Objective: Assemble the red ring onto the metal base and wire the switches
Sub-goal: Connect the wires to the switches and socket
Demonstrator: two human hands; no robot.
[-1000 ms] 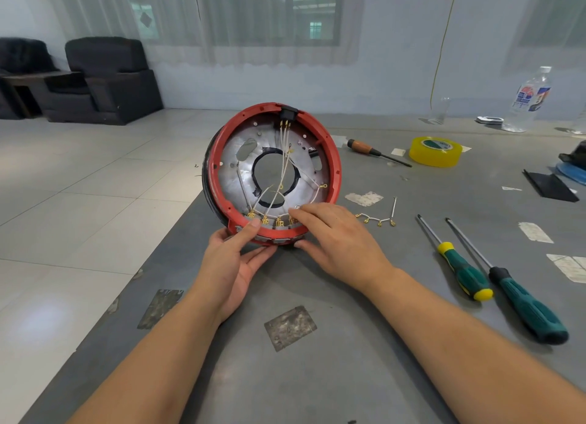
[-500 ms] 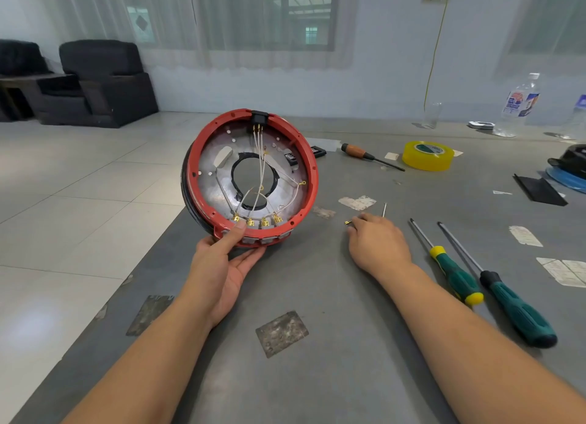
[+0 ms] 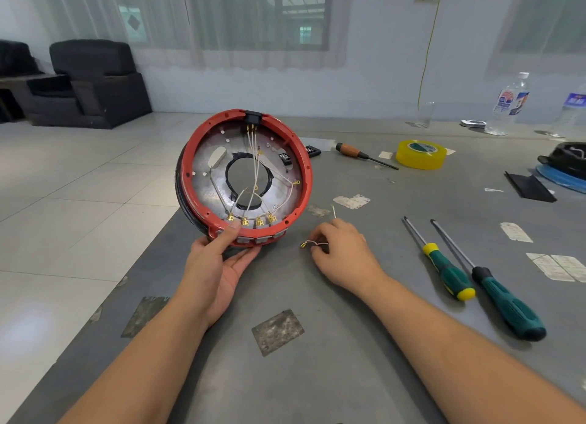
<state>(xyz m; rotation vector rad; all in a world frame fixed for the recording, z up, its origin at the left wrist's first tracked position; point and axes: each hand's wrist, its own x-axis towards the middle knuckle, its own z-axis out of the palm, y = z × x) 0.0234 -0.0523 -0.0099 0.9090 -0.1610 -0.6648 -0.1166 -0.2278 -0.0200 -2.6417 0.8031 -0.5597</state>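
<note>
The red ring (image 3: 305,163) sits around the round metal base (image 3: 207,182), and the assembly stands tilted on its edge at the table's left side. Thin white wires (image 3: 253,170) run from a black connector (image 3: 252,116) at the top down to several gold switch terminals (image 3: 252,221) along the bottom. My left hand (image 3: 218,258) grips the lower rim, thumb on the red ring beside the terminals. My right hand (image 3: 342,252) rests on the table to the right and pinches a short loose wire (image 3: 312,243) with gold terminals.
Two green-handled screwdrivers (image 3: 444,265) (image 3: 501,296) lie right of my right hand. A wooden-handled screwdriver (image 3: 364,154), yellow tape roll (image 3: 420,154), black parts (image 3: 561,163) and water bottles (image 3: 509,103) sit farther back. The table's left edge (image 3: 133,284) drops to tiled floor.
My right hand left the ring's lower rim, moved right to the table and picked up the loose wire. My left hand keeps holding the assembly, which has shifted slightly left.
</note>
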